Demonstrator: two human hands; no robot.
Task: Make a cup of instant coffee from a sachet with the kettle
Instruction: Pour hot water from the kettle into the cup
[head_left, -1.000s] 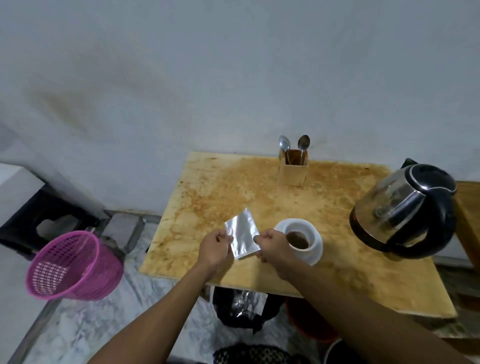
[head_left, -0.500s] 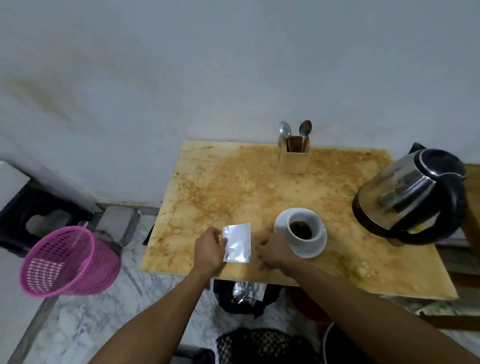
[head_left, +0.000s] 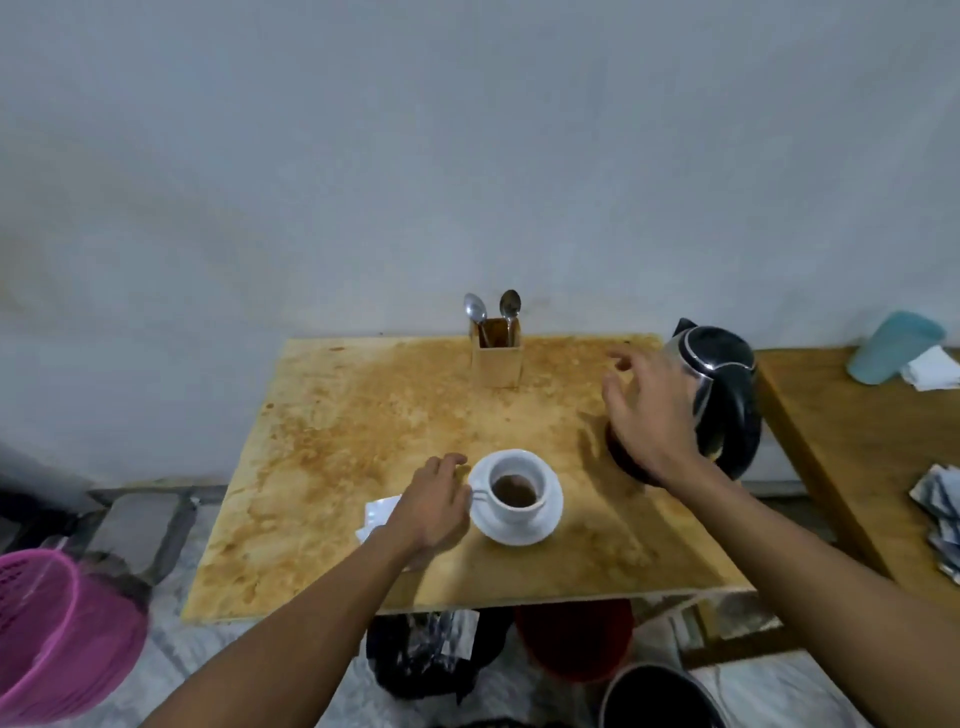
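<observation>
A white cup with brown coffee powder in it stands on a white saucer on the stained wooden table. My left hand rests just left of the cup at its handle, fingers loosely curled, and partly covers the empty silver sachet lying flat on the table. My right hand hovers open with spread fingers in front of the steel and black kettle at the table's right side, hiding much of its body.
A wooden holder with two spoons stands at the table's back edge. A pink basket sits on the floor at left. A second wooden table at right carries a teal cup and sachets. Bags and buckets lie under the table.
The sachet has been laid down on the table and released. My right hand has moved from the sachet up and right to the kettle. My left hand has shifted toward the cup.
</observation>
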